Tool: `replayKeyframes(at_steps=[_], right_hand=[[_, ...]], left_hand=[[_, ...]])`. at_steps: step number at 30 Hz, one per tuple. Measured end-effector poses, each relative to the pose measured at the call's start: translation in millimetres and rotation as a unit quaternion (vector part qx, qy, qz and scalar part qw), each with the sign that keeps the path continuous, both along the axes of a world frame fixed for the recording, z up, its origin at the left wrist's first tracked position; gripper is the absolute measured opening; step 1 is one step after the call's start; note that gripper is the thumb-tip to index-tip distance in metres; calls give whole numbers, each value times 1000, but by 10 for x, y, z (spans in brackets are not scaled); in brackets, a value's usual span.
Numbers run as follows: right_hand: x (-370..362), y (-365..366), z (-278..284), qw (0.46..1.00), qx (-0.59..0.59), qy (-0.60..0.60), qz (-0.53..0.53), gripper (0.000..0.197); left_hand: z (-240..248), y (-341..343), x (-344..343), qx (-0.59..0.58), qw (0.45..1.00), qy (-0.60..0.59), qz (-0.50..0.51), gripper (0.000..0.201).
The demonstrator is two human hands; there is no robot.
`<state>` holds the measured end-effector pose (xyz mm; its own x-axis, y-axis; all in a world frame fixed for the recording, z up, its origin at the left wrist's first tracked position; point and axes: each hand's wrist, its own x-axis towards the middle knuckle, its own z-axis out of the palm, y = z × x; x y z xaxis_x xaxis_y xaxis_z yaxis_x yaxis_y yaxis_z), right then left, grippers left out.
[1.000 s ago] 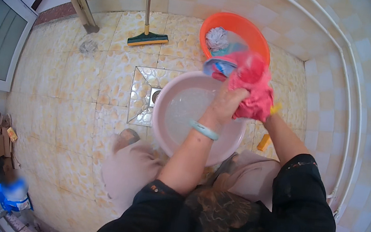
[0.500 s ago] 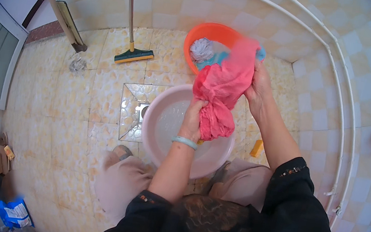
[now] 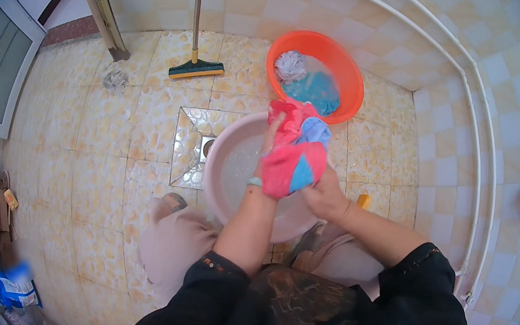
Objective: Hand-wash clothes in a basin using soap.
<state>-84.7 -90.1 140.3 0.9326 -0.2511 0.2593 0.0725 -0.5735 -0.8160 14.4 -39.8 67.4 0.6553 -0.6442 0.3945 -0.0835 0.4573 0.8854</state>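
Observation:
A bunched wet cloth (image 3: 280, 171), pink with blue patches, hangs over the pale pink basin (image 3: 210, 185) between my knees. My left hand (image 3: 271, 143) grips its left side, the fingers partly covered by the folds. At the lower right of the bundle, my right hand (image 3: 328, 195) is closed on the cloth near a bright blue patch. Cloudy water shows in the basin below. Just beyond stands an orange basin (image 3: 356, 86), holding a whitish bundled cloth (image 3: 291, 65) and a teal cloth (image 3: 319, 94) in water.
A yellow block (image 3: 364, 201), like a bar of soap, lies right of the pink basin. On its left is a floor drain (image 3: 207, 148). A floor brush (image 3: 196, 70) and a flat mop (image 3: 108, 21) lean at the back left. White pipes (image 3: 477, 133) run along the right wall.
My right hand has come down and nearer, folding the raised end of the cloth back over the bundle. Blue parts now show, and the orange basin is uncovered. The view has shifted slightly.

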Motion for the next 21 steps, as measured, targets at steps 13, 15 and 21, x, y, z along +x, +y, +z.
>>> replayKeyframes(at_steps=[13, 15, 21], right_hand=[[847, -1017, -445, 954, -171, 36, -242, 47], [777, -760, -189, 976, -64, 97, -183, 43], [327, -235, -12, 986, -150, 54, 44, 35]], left_hand=[[77, -332, -22, -102, 865, 491, 22, 35], [-16, -252, -18, -74, 855, 513, 7, 34], [-332, -24, 263, -254, 765, 577, -133, 38]])
